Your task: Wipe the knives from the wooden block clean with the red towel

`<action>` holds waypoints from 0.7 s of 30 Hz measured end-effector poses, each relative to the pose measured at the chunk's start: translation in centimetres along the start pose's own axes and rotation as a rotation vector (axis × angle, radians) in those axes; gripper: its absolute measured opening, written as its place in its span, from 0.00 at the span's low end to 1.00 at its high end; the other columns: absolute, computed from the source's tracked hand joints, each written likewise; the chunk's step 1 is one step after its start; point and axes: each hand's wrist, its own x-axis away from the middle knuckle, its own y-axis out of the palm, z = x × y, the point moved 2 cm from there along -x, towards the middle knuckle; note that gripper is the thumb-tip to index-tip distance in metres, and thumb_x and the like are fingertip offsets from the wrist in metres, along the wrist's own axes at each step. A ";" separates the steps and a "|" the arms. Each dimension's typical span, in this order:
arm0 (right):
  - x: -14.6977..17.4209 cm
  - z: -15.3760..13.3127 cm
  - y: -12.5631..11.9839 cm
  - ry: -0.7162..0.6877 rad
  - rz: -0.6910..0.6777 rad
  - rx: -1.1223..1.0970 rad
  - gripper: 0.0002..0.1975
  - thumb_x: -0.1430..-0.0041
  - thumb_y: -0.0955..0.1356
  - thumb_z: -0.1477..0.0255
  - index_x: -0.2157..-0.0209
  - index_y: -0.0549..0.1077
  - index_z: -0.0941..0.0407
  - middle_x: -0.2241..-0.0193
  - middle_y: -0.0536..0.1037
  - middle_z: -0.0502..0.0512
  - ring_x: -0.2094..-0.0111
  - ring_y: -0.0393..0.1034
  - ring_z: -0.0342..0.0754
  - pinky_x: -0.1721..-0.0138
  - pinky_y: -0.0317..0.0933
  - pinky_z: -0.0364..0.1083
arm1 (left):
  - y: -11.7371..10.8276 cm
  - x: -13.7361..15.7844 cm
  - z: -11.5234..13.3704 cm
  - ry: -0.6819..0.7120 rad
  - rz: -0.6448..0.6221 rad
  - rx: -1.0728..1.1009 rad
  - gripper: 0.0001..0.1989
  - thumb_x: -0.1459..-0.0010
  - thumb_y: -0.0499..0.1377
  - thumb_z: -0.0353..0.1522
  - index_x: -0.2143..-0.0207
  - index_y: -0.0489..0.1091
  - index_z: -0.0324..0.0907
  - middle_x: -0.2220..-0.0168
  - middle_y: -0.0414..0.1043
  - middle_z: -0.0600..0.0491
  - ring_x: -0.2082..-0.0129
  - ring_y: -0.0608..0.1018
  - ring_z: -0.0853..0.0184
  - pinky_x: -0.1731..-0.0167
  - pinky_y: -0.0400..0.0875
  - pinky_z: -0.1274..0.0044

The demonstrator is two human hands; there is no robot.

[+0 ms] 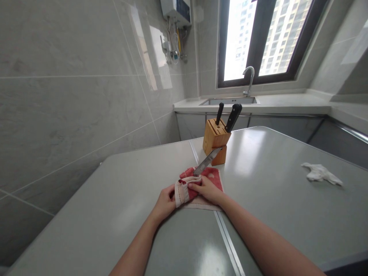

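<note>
A knife [207, 161] has its blade sticking out of a red and white towel [214, 176], pointing up and to the right. My left hand [166, 201] is closed at the lower end, in line with the blade; the towel hides the knife handle and some of the fingers. On the right side, my right hand [208, 189] presses a fold of the towel around the base of the blade, thumb on top. The rest of the cloth lies spread on the table beneath. Just beyond the blade tip stands a wooden knife block [215, 134] with two black-handled pieces in its slots.
A crumpled white cloth or tissue [321, 173] lies at the right of the grey table [138, 172], which has a metal seam strip [227, 237]. Behind are a counter with a sink [230, 101], a faucet [249, 80] and a window. A tiled wall borders the left.
</note>
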 end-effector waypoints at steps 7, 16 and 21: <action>-0.1 -0.6 0.1 -0.036 -0.030 0.079 0.18 0.50 0.69 0.65 0.57 0.72 0.55 0.59 0.77 0.54 0.55 0.69 0.52 0.50 0.59 0.52 | 0.0 0.0 -0.6 -0.002 0.008 -0.003 0.19 0.55 0.63 0.30 0.58 0.71 0.35 0.64 0.75 0.50 0.65 0.74 0.63 0.63 0.68 0.76; 0.0 -0.4 0.0 -0.030 -0.012 0.113 0.18 0.50 0.69 0.63 0.57 0.72 0.55 0.59 0.77 0.54 0.56 0.69 0.52 0.52 0.60 0.51 | -0.1 0.1 -0.6 -0.003 0.008 0.015 0.20 0.56 0.64 0.28 0.57 0.71 0.35 0.64 0.75 0.50 0.65 0.74 0.63 0.62 0.68 0.75; 0.0 -0.7 -0.1 -0.049 -0.031 0.132 0.18 0.49 0.68 0.63 0.57 0.73 0.56 0.59 0.77 0.54 0.56 0.69 0.52 0.51 0.60 0.51 | -0.1 0.0 -0.9 -0.010 0.010 0.045 0.21 0.56 0.64 0.29 0.56 0.70 0.36 0.62 0.75 0.50 0.64 0.74 0.63 0.61 0.68 0.75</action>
